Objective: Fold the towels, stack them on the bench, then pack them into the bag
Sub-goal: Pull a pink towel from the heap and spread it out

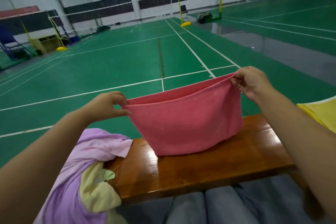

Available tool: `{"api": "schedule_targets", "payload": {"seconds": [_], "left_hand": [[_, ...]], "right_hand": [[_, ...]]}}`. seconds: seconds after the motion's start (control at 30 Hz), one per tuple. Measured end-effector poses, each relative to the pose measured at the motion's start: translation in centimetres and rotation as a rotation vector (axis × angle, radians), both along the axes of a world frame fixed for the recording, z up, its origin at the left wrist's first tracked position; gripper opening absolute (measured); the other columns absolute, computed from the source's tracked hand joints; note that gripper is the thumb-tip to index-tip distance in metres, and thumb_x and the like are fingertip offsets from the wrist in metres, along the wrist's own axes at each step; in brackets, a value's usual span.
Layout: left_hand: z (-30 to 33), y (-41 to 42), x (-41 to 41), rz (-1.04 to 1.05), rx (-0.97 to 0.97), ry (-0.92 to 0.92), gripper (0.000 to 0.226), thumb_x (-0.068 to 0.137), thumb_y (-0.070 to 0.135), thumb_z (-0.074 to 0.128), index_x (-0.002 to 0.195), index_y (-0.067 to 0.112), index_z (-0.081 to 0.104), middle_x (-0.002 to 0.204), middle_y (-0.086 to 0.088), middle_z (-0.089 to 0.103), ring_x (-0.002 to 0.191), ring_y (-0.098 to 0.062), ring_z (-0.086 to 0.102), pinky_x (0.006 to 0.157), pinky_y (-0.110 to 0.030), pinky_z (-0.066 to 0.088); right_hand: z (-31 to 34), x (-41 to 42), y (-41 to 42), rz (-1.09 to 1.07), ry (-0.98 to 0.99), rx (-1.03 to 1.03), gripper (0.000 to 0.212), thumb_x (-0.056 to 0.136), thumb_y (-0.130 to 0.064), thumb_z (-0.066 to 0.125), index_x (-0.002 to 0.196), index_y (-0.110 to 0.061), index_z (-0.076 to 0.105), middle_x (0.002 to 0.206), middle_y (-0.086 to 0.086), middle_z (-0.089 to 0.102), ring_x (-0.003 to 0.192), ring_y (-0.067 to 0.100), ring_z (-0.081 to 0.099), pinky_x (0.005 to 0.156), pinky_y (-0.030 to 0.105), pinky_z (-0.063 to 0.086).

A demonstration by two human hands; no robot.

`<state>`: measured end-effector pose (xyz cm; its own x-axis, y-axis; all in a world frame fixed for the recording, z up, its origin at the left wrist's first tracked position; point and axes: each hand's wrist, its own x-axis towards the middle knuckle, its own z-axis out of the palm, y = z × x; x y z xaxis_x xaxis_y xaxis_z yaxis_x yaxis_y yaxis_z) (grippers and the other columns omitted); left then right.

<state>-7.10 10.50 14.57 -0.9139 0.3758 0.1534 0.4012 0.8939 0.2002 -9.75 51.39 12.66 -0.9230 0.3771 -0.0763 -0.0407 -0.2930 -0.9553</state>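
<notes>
Mid-fold: pink towel (183, 123) at frame centre is pinched by left hand (107, 105) and right hand (252, 82); probably gets halved on the bench (209, 167) next.

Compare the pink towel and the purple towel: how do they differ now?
The pink towel is doubled over and smooth; the purple towel is crumpled. The left hand and right hand pinch the pink towel's top corners; nothing holds the purple towel. Both touch the bench.
</notes>
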Motion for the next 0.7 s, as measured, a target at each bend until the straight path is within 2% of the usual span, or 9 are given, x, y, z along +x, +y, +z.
{"api": "schedule_targets", "payload": {"seconds": [0.1, 0.2, 0.27, 0.33, 0.4, 0.5, 0.57, 0.63, 0.7], "left_hand": [[-0.2, -0.2, -0.6, 0.140, 0.213, 0.027, 0.019, 0.077, 0.022, 0.079, 0.072, 0.014, 0.063, 0.069, -0.010, 0.060, 0.060, -0.017, 0.047, 0.063, -0.029, 0.038], [0.0, -0.2, -1.0, 0.221, 0.466, 0.045, 0.015, 0.081, 0.011, 0.075, 0.077, 0.004, 0.062, 0.069, -0.012, 0.059, 0.060, -0.017, 0.047, 0.059, -0.027, 0.039], [0.6, 0.0, -1.1, 0.217, 0.693, 0.044, 0.011, 0.083, -0.001, 0.069, 0.080, 0.006, 0.061, 0.073, -0.013, 0.056, 0.058, -0.012, 0.053, 0.056, -0.020, 0.049], [1.0, 0.1, -1.1, 0.179, 0.891, 0.001, 0.027, 0.084, -0.008, 0.063, 0.091, 0.018, 0.061, 0.074, -0.012, 0.054, 0.056, -0.003, 0.058, 0.057, -0.015, 0.053], [1.4, 0.0, -1.4, 0.175, 0.940, 0.005, 0.035, 0.086, -0.007, 0.061, 0.098, 0.026, 0.061, 0.075, -0.009, 0.056, 0.060, -0.002, 0.060, 0.060, -0.014, 0.054], [2.1, -0.3, -2.0, 0.228, 0.930, 0.097, 0.026, 0.088, -0.004, 0.061, 0.089, 0.021, 0.064, 0.066, 0.007, 0.067, 0.061, -0.002, 0.061, 0.064, -0.013, 0.055], [2.7, -0.2, -2.3, 0.248, 0.966, 0.156, 0.024, 0.089, -0.004, 0.060, 0.084, 0.019, 0.064, 0.059, 0.015, 0.067, 0.057, 0.003, 0.060, 0.067, -0.014, 0.054], [3.0, 0.2, -2.4, 0.250, 1.030, 0.172, 0.025, 0.091, -0.005, 0.056, 0.083, 0.018, 0.062, 0.056, 0.018, 0.065, 0.055, 0.005, 0.060, 0.063, -0.010, 0.052], [2.7, 0.6, -2.5, 0.253, 1.061, 0.157, 0.026, 0.093, -0.006, 0.053, 0.083, 0.018, 0.061, 0.055, 0.017, 0.065, 0.056, 0.003, 0.059, 0.062, -0.009, 0.052]], "right_hand": [[0.1, -0.1, 0.2, 0.091, 0.036, 0.054, 0.025, 0.087, 0.009, 0.046, 0.072, -0.010, 0.047, 0.067, 0.006, 0.049, 0.051, 0.008, 0.052, 0.049, 0.012, 0.050], [0.4, -0.1, 0.8, 0.167, 0.088, 0.188, 0.022, 0.088, 0.007, 0.053, 0.076, -0.012, 0.051, 0.066, 0.005, 0.050, 0.040, 0.002, 0.052, 0.042, 0.012, 0.045], [0.8, -0.1, 1.5, 0.191, 0.113, 0.309, 0.020, 0.087, 0.005, 0.057, 0.078, -0.012, 0.054, 0.066, 0.004, 0.050, 0.037, 0.001, 0.045, 0.034, 0.013, 0.035], [1.3, -0.1, 2.2, 0.204, 0.144, 0.346, 0.018, 0.086, 0.003, 0.061, 0.078, -0.012, 0.055, 0.065, 0.004, 0.049, 0.035, 0.001, 0.038, 0.032, 0.013, 0.027], [1.9, 0.0, 2.7, 0.221, 0.163, 0.360, 0.016, 0.085, 0.002, 0.063, 0.078, -0.011, 0.057, 0.064, 0.004, 0.048, 0.036, 0.002, 0.036, 0.033, 0.013, 0.025], [3.1, 0.2, 2.8, 0.171, 0.195, 0.414, 0.017, 0.084, -0.001, 0.064, 0.077, -0.015, 0.059, 0.066, 0.000, 0.051, 0.046, 0.002, 0.042, 0.037, 0.012, 0.029], [3.7, 0.1, 2.7, 0.130, 0.233, 0.456, 0.017, 0.083, -0.001, 0.066, 0.077, -0.017, 0.060, 0.074, -0.002, 0.057, 0.064, 0.005, 0.051, 0.055, 0.010, 0.040], [4.0, 0.1, 2.5, 0.153, 0.251, 0.486, 0.018, 0.083, 0.001, 0.064, 0.078, -0.016, 0.061, 0.081, 0.000, 0.060, 0.077, 0.009, 0.055, 0.074, 0.016, 0.043], [3.9, 0.2, 2.1, 0.210, 0.232, 0.459, 0.019, 0.087, 0.003, 0.059, 0.079, -0.015, 0.057, 0.078, 0.002, 0.058, 0.073, 0.010, 0.054, 0.066, 0.016, 0.046]]}}
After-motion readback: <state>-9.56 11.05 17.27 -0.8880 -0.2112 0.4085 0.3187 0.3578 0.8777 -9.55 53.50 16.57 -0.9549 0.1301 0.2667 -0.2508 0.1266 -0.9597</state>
